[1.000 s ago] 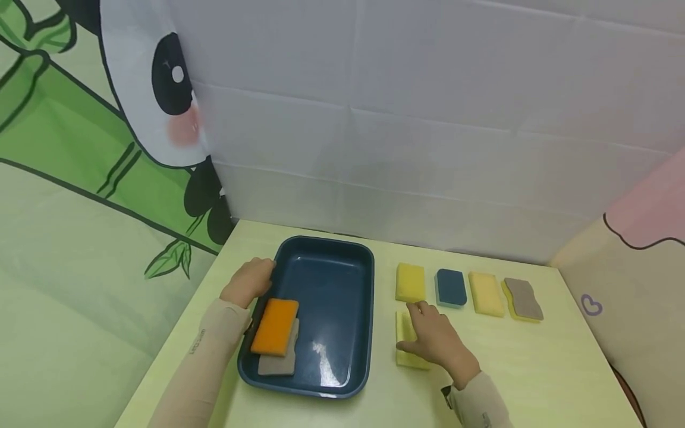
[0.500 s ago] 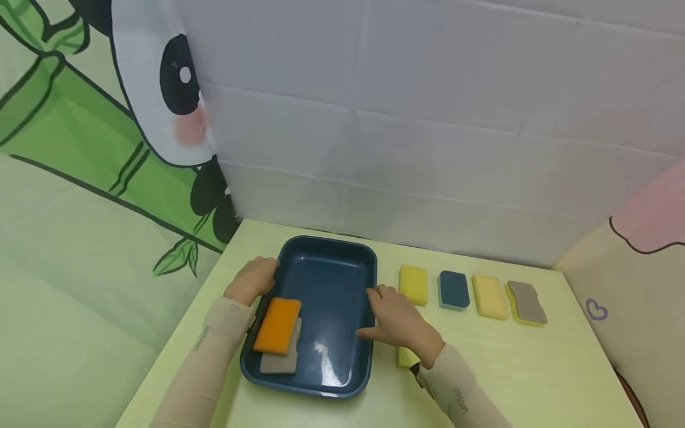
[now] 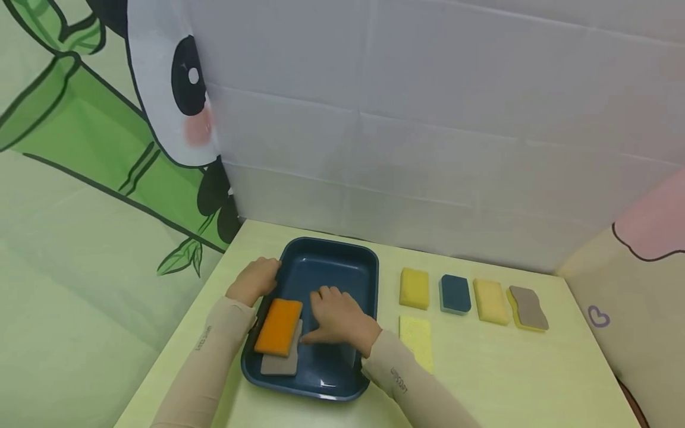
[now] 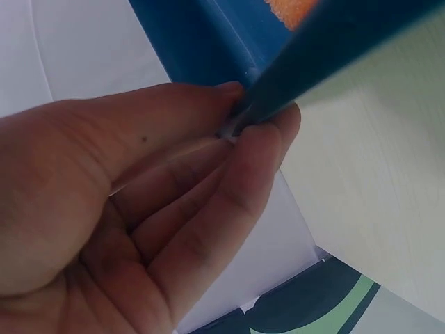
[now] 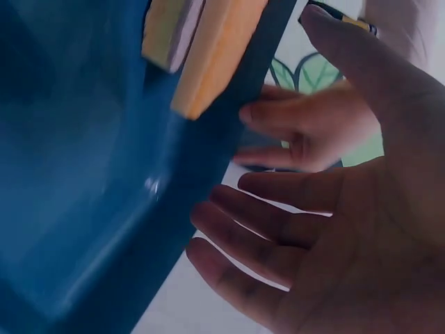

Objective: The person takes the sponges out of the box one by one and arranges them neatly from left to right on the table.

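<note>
My left hand (image 3: pixel 254 280) pinches the left rim of a dark blue tray (image 3: pixel 334 267); the left wrist view shows thumb and fingers on either side of that rim (image 4: pixel 292 80). Inside the tray, an orange sponge (image 3: pixel 279 327) lies partly on top of a grey wavy-edged sponge (image 3: pixel 280 365), at the lower left. Over the tray's middle, right of both sponges, hovers my right hand (image 3: pixel 339 318). Its fingers are spread with nothing between them, as the right wrist view also shows.
Right of the tray, a yellow sponge (image 3: pixel 414 288), a dark blue one (image 3: pixel 455 293), a light yellow one (image 3: pixel 491 301) and a grey-topped wavy one (image 3: pixel 528 308) form a row. A pale yellow sponge (image 3: pixel 416 342) lies nearer. A white wall covering (image 3: pixel 417 178) stands behind the table.
My right hand has moved left, from above the pale yellow sponge, across the tray's right rim, to over the tray. The left hand stays on the rim, and the sponges have not moved.
</note>
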